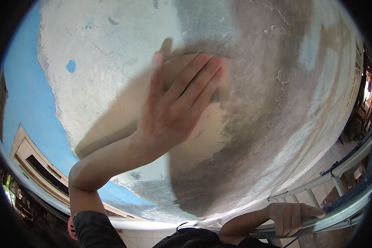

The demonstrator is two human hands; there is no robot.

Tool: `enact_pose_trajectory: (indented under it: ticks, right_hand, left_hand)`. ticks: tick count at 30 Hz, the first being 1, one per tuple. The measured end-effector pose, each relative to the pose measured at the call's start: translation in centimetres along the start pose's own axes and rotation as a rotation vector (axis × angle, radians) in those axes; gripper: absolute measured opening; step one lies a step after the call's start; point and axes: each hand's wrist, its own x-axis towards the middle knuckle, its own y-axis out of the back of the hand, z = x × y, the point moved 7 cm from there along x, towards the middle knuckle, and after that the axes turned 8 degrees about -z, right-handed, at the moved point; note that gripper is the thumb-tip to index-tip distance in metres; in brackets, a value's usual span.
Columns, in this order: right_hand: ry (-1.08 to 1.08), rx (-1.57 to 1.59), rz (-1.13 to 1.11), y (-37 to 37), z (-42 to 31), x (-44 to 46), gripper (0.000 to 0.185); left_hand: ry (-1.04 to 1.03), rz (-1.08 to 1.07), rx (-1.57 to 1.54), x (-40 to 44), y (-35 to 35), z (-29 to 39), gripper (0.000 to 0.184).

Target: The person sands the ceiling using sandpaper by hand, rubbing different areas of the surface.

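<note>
My left hand [169, 108] grips a pad [225, 80] mid-frame, likely light, best held flat; my right hand [289, 215] clasps the ladder [344, 213], lower right.

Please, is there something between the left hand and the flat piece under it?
Nothing visible: the left hand lies directly over the flat piece at the wall; the contact itself is hidden.

Bright light falls on the wall [82, 41], which carries the soft shadow of the left arm [118, 159]. The left hand [171, 107] looks slightly blurred; fisheye distortion bends the edges into black corners.
</note>
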Motion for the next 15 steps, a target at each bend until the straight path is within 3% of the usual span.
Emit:
enact_pose_trajectory:
  ticks: [2, 5, 11, 15]
  right_hand:
    - [0.016, -0.045, -0.004, -0.2, -0.2, -0.4, 0.071]
    - [-0.045, 0.167, 0.01, 0.4, 1.0, 0.9, 0.072]
    - [-0.037, 0.082, 0.017, -0.1, 0.5, 0.5, 0.07]
    - [-0.052, 0.001, 0.03, 0.0, 0.1, 0.0, 0.069]
  left_hand:
    - [-0.002, -0.051, 0.025, -2.5, -0.1, 0.2, 0.039]
    - [-0.017, -0.121, 0.078, -5.1, -0.1, 0.3, 0.039]
    - [-0.075, 0.036, 0.009, 0.5, -0.5, 0.7, 0.036]
    - [-0.055, -0.073, 0.06, -2.7, 0.0, 0.6, 0.038]
